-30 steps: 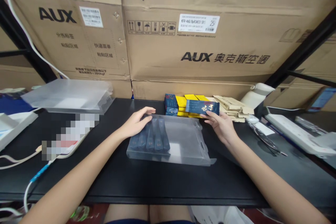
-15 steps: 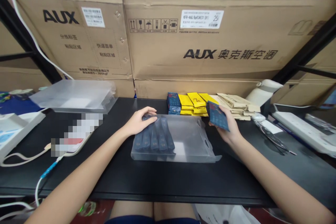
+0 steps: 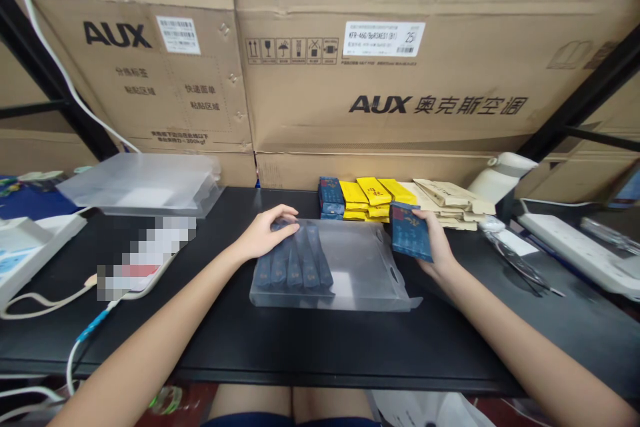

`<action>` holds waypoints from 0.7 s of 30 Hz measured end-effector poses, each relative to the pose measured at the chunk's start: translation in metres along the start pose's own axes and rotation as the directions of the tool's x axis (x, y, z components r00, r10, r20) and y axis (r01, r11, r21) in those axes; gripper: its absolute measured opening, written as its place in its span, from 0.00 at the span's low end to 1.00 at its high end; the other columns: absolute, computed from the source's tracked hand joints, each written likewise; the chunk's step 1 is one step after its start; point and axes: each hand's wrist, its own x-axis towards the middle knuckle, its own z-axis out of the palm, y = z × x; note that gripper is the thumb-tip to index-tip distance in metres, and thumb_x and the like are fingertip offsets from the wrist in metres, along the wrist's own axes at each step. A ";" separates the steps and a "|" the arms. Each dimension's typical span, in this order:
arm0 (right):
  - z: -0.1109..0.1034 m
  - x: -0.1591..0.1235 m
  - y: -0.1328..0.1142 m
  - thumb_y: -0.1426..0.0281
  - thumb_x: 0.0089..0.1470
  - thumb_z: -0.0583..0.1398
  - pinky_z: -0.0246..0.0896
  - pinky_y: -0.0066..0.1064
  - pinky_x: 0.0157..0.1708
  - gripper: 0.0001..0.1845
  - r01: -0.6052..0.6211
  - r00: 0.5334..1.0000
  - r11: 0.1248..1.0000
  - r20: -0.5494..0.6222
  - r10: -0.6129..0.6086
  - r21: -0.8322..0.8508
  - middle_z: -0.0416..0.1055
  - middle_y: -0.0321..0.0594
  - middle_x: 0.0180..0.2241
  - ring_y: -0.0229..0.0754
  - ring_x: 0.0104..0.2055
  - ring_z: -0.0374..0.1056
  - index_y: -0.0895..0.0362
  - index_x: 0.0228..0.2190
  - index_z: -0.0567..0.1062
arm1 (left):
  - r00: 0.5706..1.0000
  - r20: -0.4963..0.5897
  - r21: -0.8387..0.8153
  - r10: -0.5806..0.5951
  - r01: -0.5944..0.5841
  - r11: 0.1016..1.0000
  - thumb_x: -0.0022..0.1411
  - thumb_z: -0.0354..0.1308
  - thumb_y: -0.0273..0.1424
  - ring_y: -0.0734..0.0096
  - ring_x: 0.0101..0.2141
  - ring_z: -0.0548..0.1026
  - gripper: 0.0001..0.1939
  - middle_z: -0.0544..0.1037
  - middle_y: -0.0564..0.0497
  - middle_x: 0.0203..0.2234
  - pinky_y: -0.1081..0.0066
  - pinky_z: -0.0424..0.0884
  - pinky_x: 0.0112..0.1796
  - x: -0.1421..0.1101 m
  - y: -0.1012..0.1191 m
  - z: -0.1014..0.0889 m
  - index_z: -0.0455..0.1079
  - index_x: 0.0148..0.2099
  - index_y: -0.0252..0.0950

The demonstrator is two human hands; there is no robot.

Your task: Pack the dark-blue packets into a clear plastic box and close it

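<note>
A clear plastic box (image 3: 357, 250) lies flat on the black desk, its flap end turned to the right. Through its left half show several dark blue packets (image 3: 295, 263) side by side. My left hand (image 3: 273, 230) grips the box's far left corner, thumb on top and fingers curled over the edge. To the right of the box, my right hand (image 3: 437, 240) holds another dark blue packet (image 3: 411, 233) with red and gold print, just off the flap end. Behind the box stand stacked blue packets (image 3: 331, 197), yellow packets (image 3: 374, 192) and beige packets (image 3: 445, 193).
Another clear plastic box (image 3: 145, 177) sits at the back left, near a phone (image 3: 150, 273) on a cable. On the right are a white bottle (image 3: 503, 177), glasses (image 3: 515, 263) and a power strip (image 3: 575, 250). Large cardboard boxes (image 3: 300, 100) wall off the back.
My right hand has turned the blue packet so its printed front faces me more, and shifted it slightly left and down. My left hand and the box stay put.
</note>
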 end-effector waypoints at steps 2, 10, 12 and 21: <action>0.001 0.000 0.000 0.64 0.46 0.58 0.68 0.31 0.18 0.10 -0.105 0.994 0.994 -0.003 0.105 0.033 0.76 0.37 0.23 0.42 0.20 0.71 0.54 0.31 0.75 | 1.000 0.000 -0.006 -0.001 0.001 1.000 0.58 0.57 0.40 0.62 0.42 0.76 0.18 0.79 0.45 0.42 0.60 0.69 0.48 0.000 0.000 0.000 0.68 0.48 0.37; 0.003 0.002 -0.003 0.64 0.50 0.60 0.65 0.26 0.16 0.08 -0.150 0.973 0.985 0.186 0.134 0.080 0.70 0.33 0.17 0.36 0.16 0.66 0.56 0.26 0.70 | 1.000 0.003 0.013 0.001 -0.001 1.000 0.59 0.57 0.40 0.63 0.42 0.76 0.17 0.79 0.45 0.42 0.60 0.69 0.48 0.000 0.000 0.000 0.68 0.48 0.37; 0.003 0.002 -0.004 0.63 0.51 0.60 0.66 0.26 0.16 0.09 -0.178 0.964 0.981 0.214 0.159 0.075 0.71 0.35 0.19 0.37 0.18 0.67 0.56 0.27 0.71 | 1.000 0.003 0.009 0.001 -0.001 1.000 0.59 0.57 0.40 0.63 0.43 0.76 0.17 0.79 0.45 0.42 0.61 0.69 0.48 0.000 0.000 0.000 0.68 0.48 0.37; 0.006 -0.004 -0.001 0.66 0.47 0.66 0.70 0.25 0.21 0.09 -0.170 0.958 0.985 0.238 0.157 0.033 0.76 0.33 0.28 0.35 0.24 0.71 0.54 0.32 0.75 | 1.000 0.004 0.007 -0.003 0.003 1.000 0.59 0.57 0.40 0.62 0.43 0.76 0.17 0.79 0.46 0.42 0.61 0.69 0.48 0.000 0.001 -0.001 0.68 0.48 0.37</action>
